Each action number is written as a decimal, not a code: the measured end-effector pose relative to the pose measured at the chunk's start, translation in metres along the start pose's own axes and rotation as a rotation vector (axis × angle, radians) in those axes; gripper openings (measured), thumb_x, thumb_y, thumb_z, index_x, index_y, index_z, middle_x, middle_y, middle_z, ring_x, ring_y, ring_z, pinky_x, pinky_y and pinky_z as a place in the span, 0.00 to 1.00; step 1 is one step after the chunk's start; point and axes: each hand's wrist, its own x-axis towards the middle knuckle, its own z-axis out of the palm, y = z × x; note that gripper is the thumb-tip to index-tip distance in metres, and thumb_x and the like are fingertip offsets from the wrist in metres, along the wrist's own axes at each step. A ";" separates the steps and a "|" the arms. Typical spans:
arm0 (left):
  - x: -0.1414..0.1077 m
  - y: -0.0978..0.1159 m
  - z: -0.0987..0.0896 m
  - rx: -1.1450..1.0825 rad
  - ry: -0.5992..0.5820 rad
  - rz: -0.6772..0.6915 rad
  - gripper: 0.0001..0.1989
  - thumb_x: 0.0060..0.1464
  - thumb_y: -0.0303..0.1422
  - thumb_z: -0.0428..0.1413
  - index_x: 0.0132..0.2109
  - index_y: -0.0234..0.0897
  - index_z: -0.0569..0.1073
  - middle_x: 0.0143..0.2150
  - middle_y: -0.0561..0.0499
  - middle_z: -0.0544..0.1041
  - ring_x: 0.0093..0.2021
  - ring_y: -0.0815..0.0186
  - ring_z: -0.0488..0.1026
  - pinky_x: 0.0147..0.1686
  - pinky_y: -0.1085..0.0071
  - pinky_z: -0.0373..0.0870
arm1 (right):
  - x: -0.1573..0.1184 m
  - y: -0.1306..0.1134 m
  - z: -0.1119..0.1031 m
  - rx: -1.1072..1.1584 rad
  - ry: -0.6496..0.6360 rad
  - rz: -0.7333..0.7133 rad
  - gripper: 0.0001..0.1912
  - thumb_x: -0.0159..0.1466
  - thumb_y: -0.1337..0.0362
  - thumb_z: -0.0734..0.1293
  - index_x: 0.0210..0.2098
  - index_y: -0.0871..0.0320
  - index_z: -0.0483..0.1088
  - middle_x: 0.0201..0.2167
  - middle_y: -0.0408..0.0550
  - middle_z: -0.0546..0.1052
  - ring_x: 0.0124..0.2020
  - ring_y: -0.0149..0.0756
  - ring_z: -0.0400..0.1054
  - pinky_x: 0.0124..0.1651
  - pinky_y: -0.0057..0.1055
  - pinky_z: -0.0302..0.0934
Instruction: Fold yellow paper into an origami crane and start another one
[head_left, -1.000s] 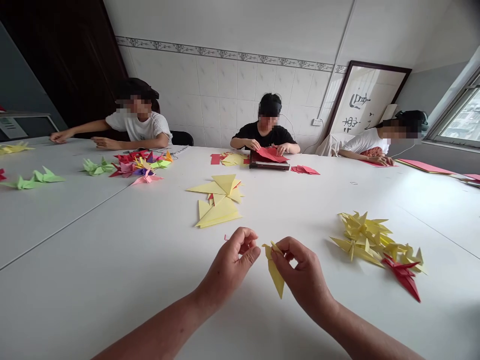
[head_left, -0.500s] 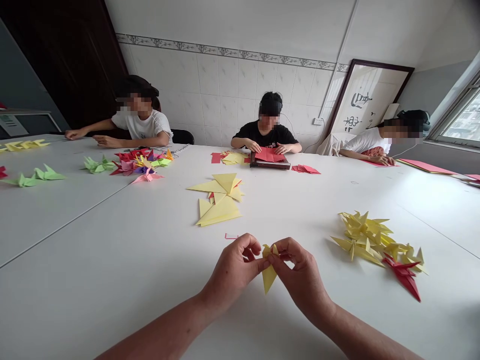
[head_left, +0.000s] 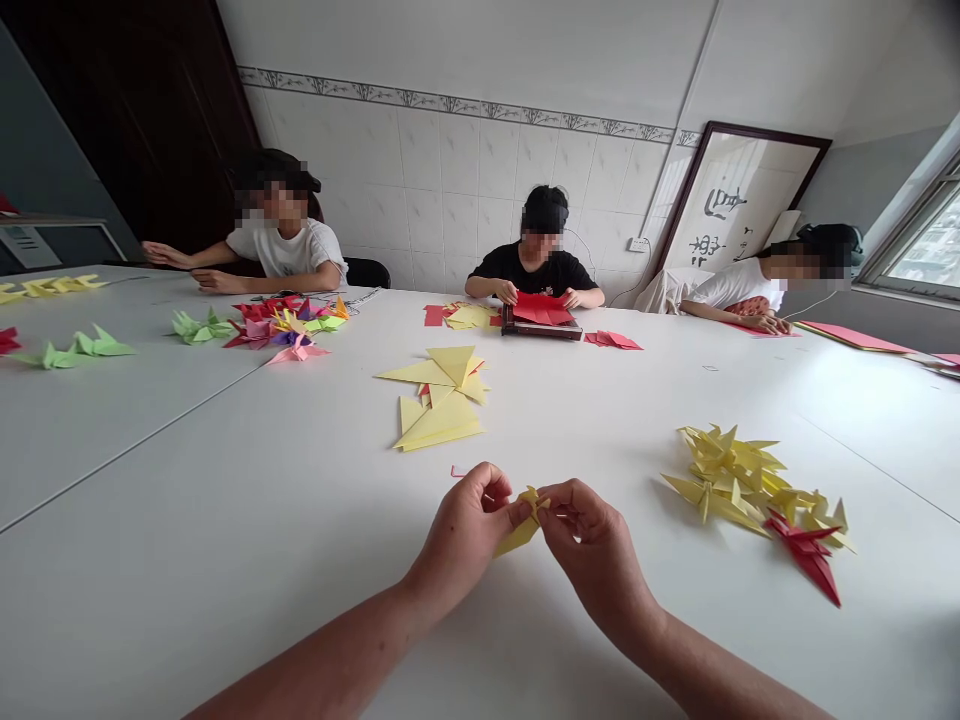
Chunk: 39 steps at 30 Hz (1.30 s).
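Observation:
A small yellow origami crane (head_left: 517, 538) is held just above the white table (head_left: 300, 540), pinched between both hands. My left hand (head_left: 466, 530) is closed on its left side, thumb against the paper. My right hand (head_left: 592, 535) pinches a folded tip on its right side with thumb and forefinger. Fingers hide part of the folds. Beyond my hands lies a loose pile of folded yellow paper pieces (head_left: 439, 425), with bits of red among them. To the right rests a heap of yellow paper cranes (head_left: 731, 460), and a red paper crane (head_left: 810, 555) lies at its near edge.
Colourful paper cranes (head_left: 277, 325) and green cranes (head_left: 101, 343) stand at the far left. Across the table, a person in black (head_left: 536, 265) handles red paper (head_left: 541, 308) on a dark board. Two more people in white sit at left and right.
The yellow crane has turned, its lower point swinging from downward to the left. Both hands stay on it. Across the table, the red paper has been lifted, and the left person's hand has risen.

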 end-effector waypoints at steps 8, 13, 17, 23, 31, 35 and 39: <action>0.001 -0.005 0.001 -0.174 -0.092 -0.071 0.17 0.48 0.44 0.59 0.30 0.38 0.62 0.25 0.58 0.63 0.26 0.71 0.63 0.26 0.75 0.62 | 0.006 0.004 -0.003 -0.166 0.109 0.005 0.06 0.55 0.65 0.63 0.22 0.56 0.62 0.21 0.41 0.69 0.22 0.29 0.62 0.25 0.25 0.61; 0.002 -0.006 0.000 -0.165 -0.069 -0.079 0.17 0.49 0.46 0.58 0.33 0.38 0.64 0.26 0.57 0.67 0.27 0.70 0.66 0.27 0.74 0.63 | 0.006 0.005 -0.003 -0.219 0.125 0.054 0.06 0.54 0.65 0.63 0.21 0.56 0.62 0.19 0.40 0.67 0.21 0.29 0.58 0.23 0.25 0.55; 0.000 -0.002 0.000 -0.131 -0.111 -0.066 0.15 0.52 0.45 0.55 0.38 0.38 0.66 0.32 0.52 0.71 0.33 0.66 0.69 0.36 0.68 0.68 | 0.016 0.008 -0.012 -0.244 0.164 0.076 0.07 0.54 0.63 0.62 0.21 0.56 0.63 0.18 0.40 0.67 0.21 0.29 0.57 0.23 0.25 0.53; 0.003 -0.003 -0.003 -0.021 -0.120 -0.142 0.13 0.52 0.44 0.53 0.39 0.39 0.67 0.33 0.53 0.69 0.35 0.65 0.69 0.39 0.66 0.69 | 0.051 0.021 -0.064 -0.357 0.417 0.174 0.12 0.54 0.57 0.63 0.20 0.58 0.68 0.16 0.40 0.66 0.19 0.30 0.55 0.21 0.25 0.49; 0.010 -0.014 -0.005 0.010 -0.145 -0.121 0.14 0.50 0.45 0.53 0.37 0.40 0.69 0.33 0.52 0.71 0.36 0.64 0.69 0.39 0.66 0.70 | 0.074 0.042 -0.142 -0.438 0.718 0.200 0.14 0.53 0.54 0.63 0.19 0.58 0.68 0.15 0.42 0.66 0.20 0.32 0.56 0.24 0.28 0.51; 0.010 -0.017 -0.005 0.006 -0.145 -0.124 0.14 0.50 0.45 0.53 0.37 0.40 0.69 0.33 0.52 0.70 0.35 0.64 0.69 0.39 0.66 0.70 | 0.076 0.050 -0.167 -0.407 0.797 0.241 0.15 0.53 0.54 0.64 0.20 0.59 0.69 0.14 0.42 0.66 0.18 0.31 0.57 0.23 0.28 0.53; 0.009 -0.017 -0.005 0.027 -0.144 -0.109 0.13 0.51 0.45 0.53 0.37 0.40 0.69 0.33 0.52 0.70 0.36 0.64 0.69 0.39 0.66 0.70 | 0.075 0.050 -0.183 -0.380 0.897 0.243 0.22 0.54 0.54 0.63 0.43 0.62 0.71 0.20 0.44 0.73 0.19 0.33 0.62 0.23 0.28 0.57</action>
